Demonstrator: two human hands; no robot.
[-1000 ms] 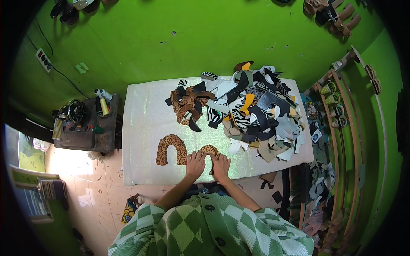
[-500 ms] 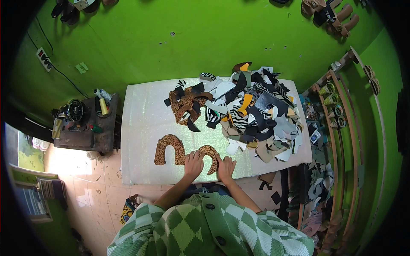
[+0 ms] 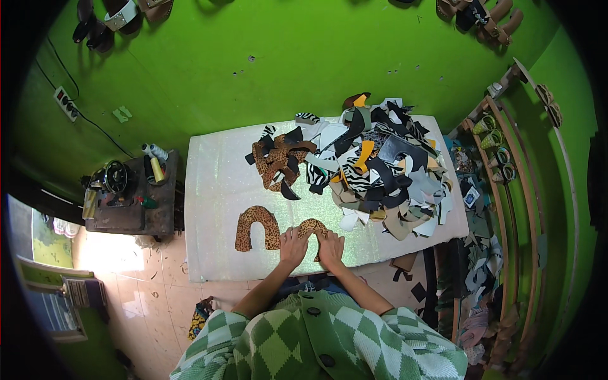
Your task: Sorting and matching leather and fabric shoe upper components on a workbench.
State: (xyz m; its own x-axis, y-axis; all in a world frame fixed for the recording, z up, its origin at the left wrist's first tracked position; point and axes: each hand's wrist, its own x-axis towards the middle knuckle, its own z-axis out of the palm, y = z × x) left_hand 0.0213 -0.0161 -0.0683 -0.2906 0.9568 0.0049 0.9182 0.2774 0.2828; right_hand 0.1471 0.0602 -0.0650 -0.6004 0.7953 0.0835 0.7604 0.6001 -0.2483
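Note:
A small arch-shaped leopard-print piece [image 3: 313,224] lies on the table in front of me, between my two hands. My left hand [image 3: 293,247] is closed at its left leg, the fingers covering most of it. At the other leg, my right hand [image 3: 330,249] grips with curled fingers, and the lower tip shows beside it. To the left, a larger leopard-print arch [image 3: 258,226] rests flat by itself. Whether my fingers reach under the small piece is hidden.
A heap of cut scraps [image 3: 380,171] in black, white, zebra print and yellow covers the table's far right. Leopard-print scraps [image 3: 277,160] sit beside it. A sewing machine [image 3: 114,178] stands on a dark stand at left. A shoe rack [image 3: 500,164] runs along the right wall.
My right hand has moved slightly left and now covers more of the small arch's right leg. The arch's legs look closer together. The whole view has shifted a little.

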